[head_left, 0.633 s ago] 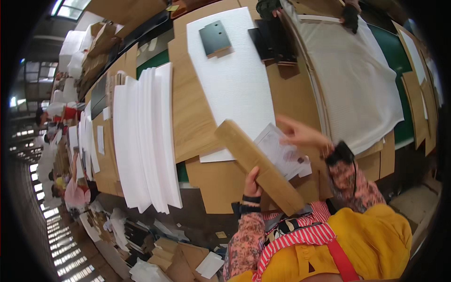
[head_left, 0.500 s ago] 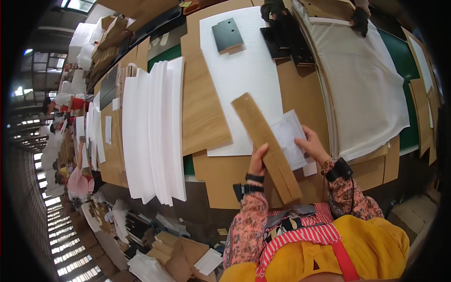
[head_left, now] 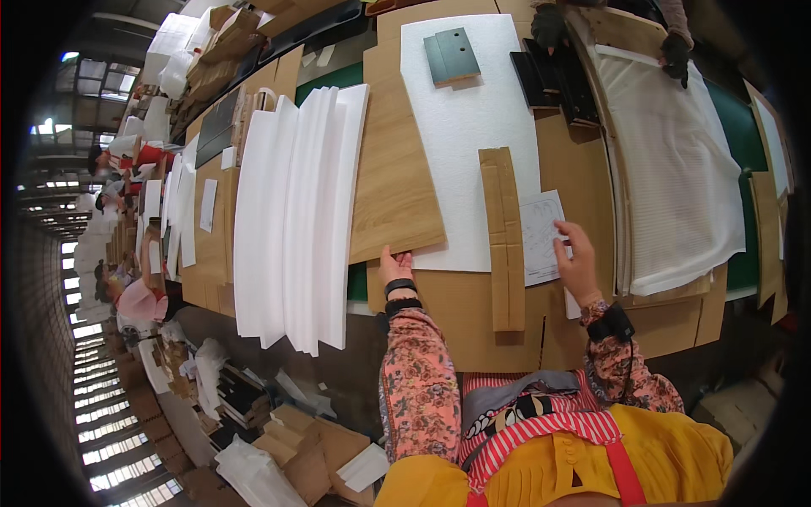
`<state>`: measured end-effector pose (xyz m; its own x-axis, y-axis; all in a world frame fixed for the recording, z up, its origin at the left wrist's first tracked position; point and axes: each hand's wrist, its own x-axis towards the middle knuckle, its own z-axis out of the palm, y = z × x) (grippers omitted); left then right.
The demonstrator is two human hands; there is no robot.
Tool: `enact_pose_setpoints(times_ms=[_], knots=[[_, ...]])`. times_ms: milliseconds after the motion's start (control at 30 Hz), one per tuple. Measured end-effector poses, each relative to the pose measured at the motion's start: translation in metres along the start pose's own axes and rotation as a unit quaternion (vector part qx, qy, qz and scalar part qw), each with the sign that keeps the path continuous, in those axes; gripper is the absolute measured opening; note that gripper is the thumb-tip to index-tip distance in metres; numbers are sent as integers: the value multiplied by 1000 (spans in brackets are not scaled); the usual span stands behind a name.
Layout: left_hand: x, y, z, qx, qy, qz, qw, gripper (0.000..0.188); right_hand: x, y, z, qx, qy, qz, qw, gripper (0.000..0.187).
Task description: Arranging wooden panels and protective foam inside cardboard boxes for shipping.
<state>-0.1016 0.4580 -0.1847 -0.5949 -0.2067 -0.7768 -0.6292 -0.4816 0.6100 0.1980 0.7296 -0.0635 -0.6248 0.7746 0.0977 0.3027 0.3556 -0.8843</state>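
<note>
My left hand (head_left: pixel 395 266) has its fingers closed on the near edge of a wood-grain board (head_left: pixel 397 177). A folded cardboard strip (head_left: pixel 503 253) lies partly over a white foam sheet (head_left: pixel 465 127), with neither hand on it. Beside the strip is a printed paper sheet (head_left: pixel 539 241) with line drawings. My right hand (head_left: pixel 577 260) is at the sheet's right edge, thumb and fingers apart, holding nothing. Dark panel pieces (head_left: pixel 452 57) rest on the far part of the foam sheet.
White foam strips (head_left: pixel 296 211) stand in a row to the left. Flat cardboard (head_left: pixel 448 313) covers the near tabletop. A co-worker's gloved hands (head_left: pixel 551 29) are at the far side, by black boards (head_left: pixel 562 84) and a foam-wrapped panel (head_left: pixel 676 169).
My left hand has let go of the cardboard strip and moved left to the wood-grain board. The strip now lies straighter. My right hand has come off the paper sheet, its fingers opening.
</note>
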Motion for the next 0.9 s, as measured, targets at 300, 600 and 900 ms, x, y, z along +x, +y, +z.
enact_pose_setpoints(times_ms=[300,600,900], knots=[[-21,50,11,8,-114,81,990,43,40,-70,139,192,-159,18,968,30],[-102,13,-65,-120,-292,-96,944,33,63,-83,144,363,-262,227,865,46],[-243,-17,-127,391,-354,47,848,28,-86,-67,-127,392,-198,198,876,53]])
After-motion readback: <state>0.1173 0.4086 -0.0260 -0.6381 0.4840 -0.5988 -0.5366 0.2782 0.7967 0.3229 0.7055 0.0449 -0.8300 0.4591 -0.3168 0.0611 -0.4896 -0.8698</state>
